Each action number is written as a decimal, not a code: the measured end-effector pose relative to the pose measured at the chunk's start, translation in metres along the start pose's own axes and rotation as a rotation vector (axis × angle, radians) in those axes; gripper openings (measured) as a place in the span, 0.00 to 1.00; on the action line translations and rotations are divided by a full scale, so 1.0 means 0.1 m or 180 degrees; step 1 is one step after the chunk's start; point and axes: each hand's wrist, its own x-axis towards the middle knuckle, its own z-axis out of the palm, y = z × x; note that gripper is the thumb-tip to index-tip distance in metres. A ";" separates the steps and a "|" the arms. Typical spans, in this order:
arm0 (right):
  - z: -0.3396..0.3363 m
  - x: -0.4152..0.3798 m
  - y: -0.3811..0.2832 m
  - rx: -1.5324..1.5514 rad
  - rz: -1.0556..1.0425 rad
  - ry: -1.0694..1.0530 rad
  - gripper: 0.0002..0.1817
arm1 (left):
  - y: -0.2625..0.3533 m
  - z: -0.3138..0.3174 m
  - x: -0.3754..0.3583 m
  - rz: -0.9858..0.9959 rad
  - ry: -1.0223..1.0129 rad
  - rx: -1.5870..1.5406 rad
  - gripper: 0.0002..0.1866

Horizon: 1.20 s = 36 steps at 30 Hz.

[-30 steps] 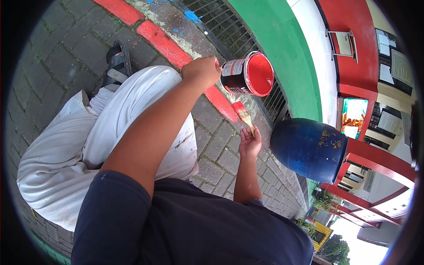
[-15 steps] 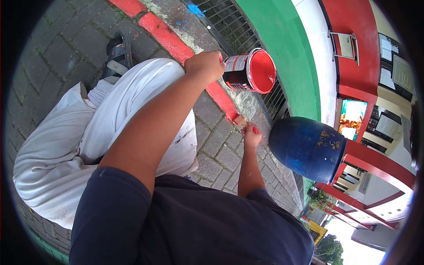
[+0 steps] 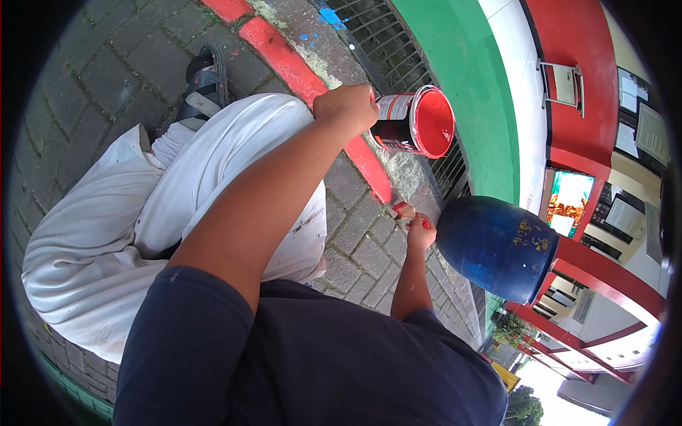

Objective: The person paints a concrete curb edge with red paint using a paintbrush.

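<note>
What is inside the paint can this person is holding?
The paint can, gripped by the left hand, shows red paint coating its inner walls. Its tilt hides how much paint it holds. The right hand holds a brush below.

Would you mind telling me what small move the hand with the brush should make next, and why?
Probably draw the paintbrush on along the curb. The right hand holds its bristles at the end of the red strip, with bare grey curb beyond. The left hand holds the paint can, showing red inside, close for a dip.
</note>
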 end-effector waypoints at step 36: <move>0.30 0.45 -0.45 0.0563 0.0266 -0.0821 0.11 | -0.02 -0.01 0.01 -0.0021 0.0051 0.0040 0.18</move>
